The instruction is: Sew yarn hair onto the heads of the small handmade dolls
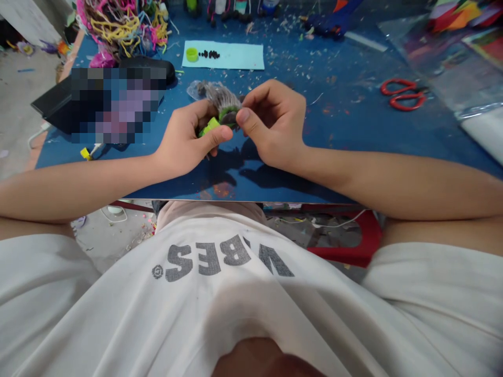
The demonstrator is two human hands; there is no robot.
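Observation:
Both hands meet over the blue table near its front edge. My left hand is closed around a small craft piece with bright green parts and a dark, bristly grey top. My right hand pinches the same piece from the right, thumb and fingertips pressed against its dark part. A crumpled clear plastic wrapper lies just behind the piece, touching or nearly touching it. What exactly the piece is, I cannot make out.
A light blue sheet at the back carries a green cap and several small dark beads. Red scissors lie right. A tangle of colourful pipe cleaners sits back left, coloured sheets far right, a red stool below.

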